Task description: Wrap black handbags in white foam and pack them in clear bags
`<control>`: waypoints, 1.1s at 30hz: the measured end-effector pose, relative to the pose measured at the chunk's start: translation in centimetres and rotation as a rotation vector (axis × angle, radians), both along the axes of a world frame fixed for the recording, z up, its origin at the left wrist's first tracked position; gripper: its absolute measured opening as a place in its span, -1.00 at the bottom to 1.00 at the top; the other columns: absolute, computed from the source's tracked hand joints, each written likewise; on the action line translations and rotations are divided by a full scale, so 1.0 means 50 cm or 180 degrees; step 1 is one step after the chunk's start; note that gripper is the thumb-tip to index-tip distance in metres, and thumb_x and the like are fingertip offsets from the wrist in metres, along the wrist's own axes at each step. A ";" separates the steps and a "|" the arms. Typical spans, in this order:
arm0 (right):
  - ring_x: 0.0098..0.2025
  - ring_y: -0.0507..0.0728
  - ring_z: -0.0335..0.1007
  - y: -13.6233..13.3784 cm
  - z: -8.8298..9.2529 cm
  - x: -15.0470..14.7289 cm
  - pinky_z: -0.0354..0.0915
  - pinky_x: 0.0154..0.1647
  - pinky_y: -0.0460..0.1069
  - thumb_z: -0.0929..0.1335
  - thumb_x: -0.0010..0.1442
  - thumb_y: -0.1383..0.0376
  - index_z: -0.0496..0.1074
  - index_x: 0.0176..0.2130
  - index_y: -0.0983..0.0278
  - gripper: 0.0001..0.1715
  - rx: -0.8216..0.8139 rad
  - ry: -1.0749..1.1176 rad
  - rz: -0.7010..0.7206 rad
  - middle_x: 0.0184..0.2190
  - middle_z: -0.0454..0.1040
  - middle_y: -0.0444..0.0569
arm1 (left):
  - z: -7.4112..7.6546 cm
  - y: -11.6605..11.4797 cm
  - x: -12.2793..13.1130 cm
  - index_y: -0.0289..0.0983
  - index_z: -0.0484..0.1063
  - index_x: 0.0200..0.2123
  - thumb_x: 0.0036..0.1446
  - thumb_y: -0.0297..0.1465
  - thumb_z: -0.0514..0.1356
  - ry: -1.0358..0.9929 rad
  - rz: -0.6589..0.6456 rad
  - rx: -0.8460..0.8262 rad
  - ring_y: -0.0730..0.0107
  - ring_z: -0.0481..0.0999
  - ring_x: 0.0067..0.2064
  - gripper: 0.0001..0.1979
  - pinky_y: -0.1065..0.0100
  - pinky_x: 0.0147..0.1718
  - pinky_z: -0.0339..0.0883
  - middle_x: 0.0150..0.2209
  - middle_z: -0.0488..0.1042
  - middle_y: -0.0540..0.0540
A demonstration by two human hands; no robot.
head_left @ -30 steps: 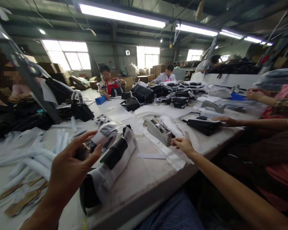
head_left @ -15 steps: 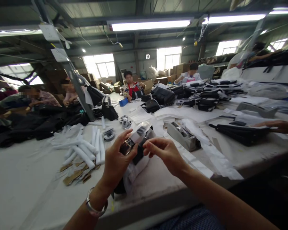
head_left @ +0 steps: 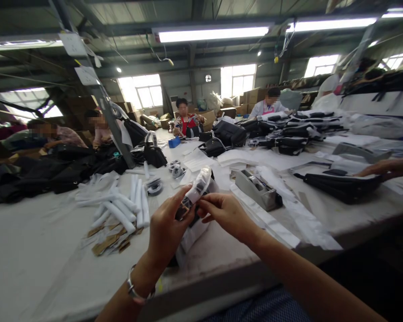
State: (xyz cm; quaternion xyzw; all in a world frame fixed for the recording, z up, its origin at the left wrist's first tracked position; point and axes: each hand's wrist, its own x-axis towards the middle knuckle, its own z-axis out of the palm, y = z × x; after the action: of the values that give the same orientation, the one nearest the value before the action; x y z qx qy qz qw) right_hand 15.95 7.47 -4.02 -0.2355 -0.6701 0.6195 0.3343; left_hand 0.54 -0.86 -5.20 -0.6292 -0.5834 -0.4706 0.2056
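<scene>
My left hand (head_left: 168,230) is closed around a small metal buckle part on a black strap partly wrapped in white foam paper (head_left: 201,182). My right hand (head_left: 223,212) meets it from the right, fingers pinched on the same wrapped piece. Both hands hover just above the near edge of the white table (head_left: 36,250). Under them lies a black bag strap in white wrapping (head_left: 193,232).
A grey tape dispenser (head_left: 257,190) sits right of my hands. Rolled white paper tubes (head_left: 121,210) and brown card scraps (head_left: 107,243) lie to the left. Tape rolls (head_left: 176,170), black bags (head_left: 228,132) and several seated people lie farther back. Another person's hand (head_left: 386,167) rests on a black bag (head_left: 339,185) at right.
My right hand came back from the tape dispenser and joined the left on the wrapped piece. The view swung left and both hands drew closer together.
</scene>
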 end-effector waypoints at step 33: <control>-0.44 -0.12 0.36 0.006 -0.001 0.005 0.27 -0.48 -0.26 0.49 0.15 0.12 0.59 -0.16 0.27 -0.68 -0.1377 0.0964 0.0751 -0.25 0.56 -0.09 | 0.038 -0.004 0.010 -0.13 0.51 -0.06 0.14 -0.34 0.30 -0.0676 -0.0082 -0.0124 0.25 0.49 0.10 -0.74 0.27 0.07 0.40 0.07 0.48 -0.07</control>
State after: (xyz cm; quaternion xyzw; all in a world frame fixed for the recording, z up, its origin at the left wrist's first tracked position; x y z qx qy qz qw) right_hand 16.20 7.80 -4.08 -0.1266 -0.4876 0.8107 0.2982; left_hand 1.05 -1.05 -3.28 -0.5872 -0.6028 -0.5258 0.1242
